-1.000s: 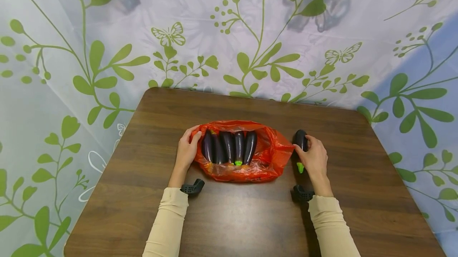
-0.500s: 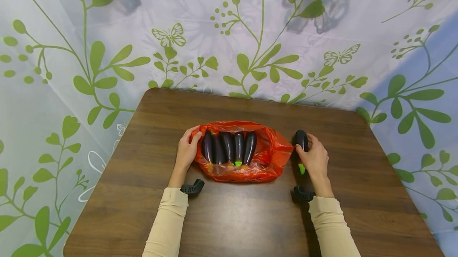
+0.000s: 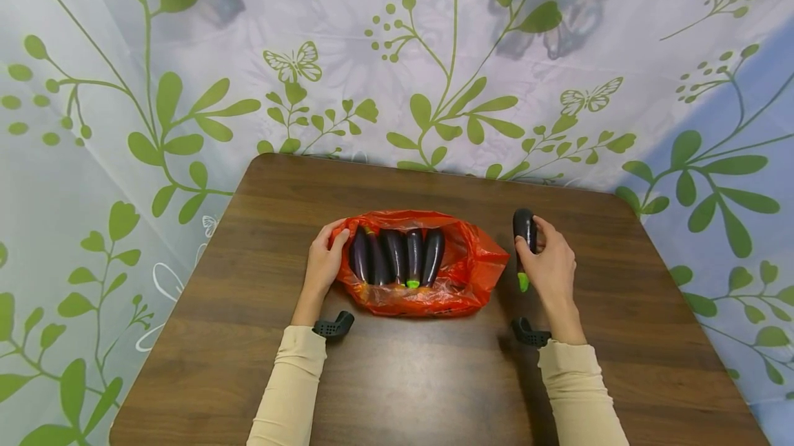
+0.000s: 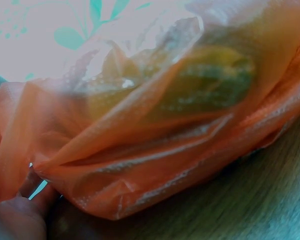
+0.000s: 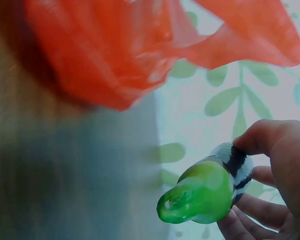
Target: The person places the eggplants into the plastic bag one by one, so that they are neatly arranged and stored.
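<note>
An orange-red plastic bag (image 3: 490, 270) lies on the table with its mouth open upward, and several dark purple eggplants (image 3: 395, 256) lie side by side in it. My left hand (image 3: 325, 256) pinches the bag's left rim; in the left wrist view the bag's thin film (image 4: 140, 165) fills most of the picture. To the right of the bag, my right hand (image 3: 550, 263) grips a single eggplant (image 3: 524, 225) between thumb and fingers, its green stem end toward me. In the right wrist view that green stem end (image 5: 205, 192) faces the camera, apart from the bag.
The brown wooden table (image 3: 409, 384) ends at the back against a wall covering (image 3: 384, 74) printed with green leaves and butterflies. Dark wrist mounts (image 3: 335, 325) sit on both wrists.
My right hand has lifted the single eggplant from the table and shifted slightly away and right with it. My left hand and the bag have stayed in place.
</note>
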A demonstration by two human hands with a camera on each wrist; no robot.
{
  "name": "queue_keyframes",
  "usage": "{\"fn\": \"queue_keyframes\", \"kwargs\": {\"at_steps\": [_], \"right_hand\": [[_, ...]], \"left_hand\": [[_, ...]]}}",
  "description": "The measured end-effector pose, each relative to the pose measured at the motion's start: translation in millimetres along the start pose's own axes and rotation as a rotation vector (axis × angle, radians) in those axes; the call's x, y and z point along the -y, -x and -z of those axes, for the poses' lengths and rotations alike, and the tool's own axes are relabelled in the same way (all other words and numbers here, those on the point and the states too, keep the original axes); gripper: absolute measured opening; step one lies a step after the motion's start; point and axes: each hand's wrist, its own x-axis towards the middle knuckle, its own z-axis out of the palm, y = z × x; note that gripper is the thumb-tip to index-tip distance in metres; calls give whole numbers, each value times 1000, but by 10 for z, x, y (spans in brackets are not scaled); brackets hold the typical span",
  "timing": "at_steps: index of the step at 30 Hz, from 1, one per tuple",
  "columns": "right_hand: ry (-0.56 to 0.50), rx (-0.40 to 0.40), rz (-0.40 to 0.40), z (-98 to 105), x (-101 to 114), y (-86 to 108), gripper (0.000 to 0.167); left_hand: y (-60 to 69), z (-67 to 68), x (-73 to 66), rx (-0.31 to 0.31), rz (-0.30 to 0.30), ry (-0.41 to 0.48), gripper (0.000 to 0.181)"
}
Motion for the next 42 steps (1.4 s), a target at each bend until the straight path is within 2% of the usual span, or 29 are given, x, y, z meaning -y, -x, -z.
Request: {"fn": "queue_keyframes", "kwargs": {"at_steps": [6, 11, 22, 29, 42], "right_hand": [[-36, -63, 69, 118, 192, 16, 54], [-61, -106, 117, 191, 306, 15, 52], [-129, -105, 180, 323, 594, 81, 52], [-148, -63, 244, 306, 738, 173, 52], [-138, 56, 335, 128, 953, 339, 48]], "left_hand": [[8, 1, 5, -10, -28, -18, 39], [9, 1, -11, -10, -29, -29, 39], [17, 4, -16, -11, -25, -36, 39], [13, 4, -7, -6, -25, -37, 39], [14, -1, -4, -3, -25, -40, 40]]}}
